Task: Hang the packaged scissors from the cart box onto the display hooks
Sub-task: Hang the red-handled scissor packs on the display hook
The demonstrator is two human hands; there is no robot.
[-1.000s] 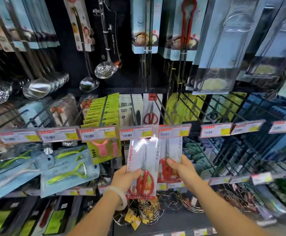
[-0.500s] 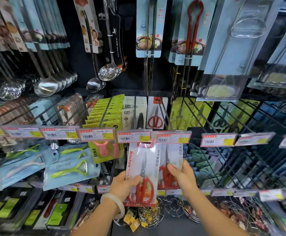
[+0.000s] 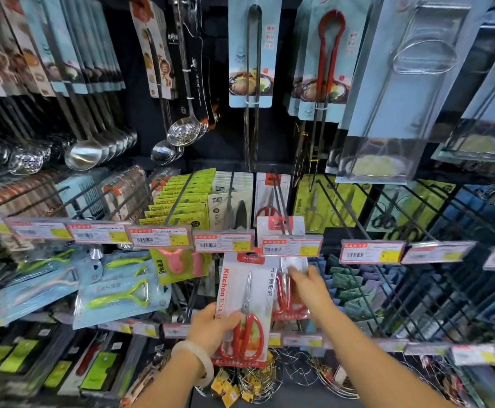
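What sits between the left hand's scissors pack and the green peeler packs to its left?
In the head view, black rods hang between the scissors pack and the green peeler packs.

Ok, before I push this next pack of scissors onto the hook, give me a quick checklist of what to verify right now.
1. Left hand grips the Kitchen Tool scissors pack at its lower edge: ok.
2. Pack upright, red hang tab on top: ok.
3. Hang hole lined up with the hook tip: cannot tell, the tab sits just under the price tag.
4. Right hand clear of the path: not ok, its fingers lie on the hanging red-handled scissors pack beside it.
5. Room on the hook behind that price tag: cannot tell, hidden.
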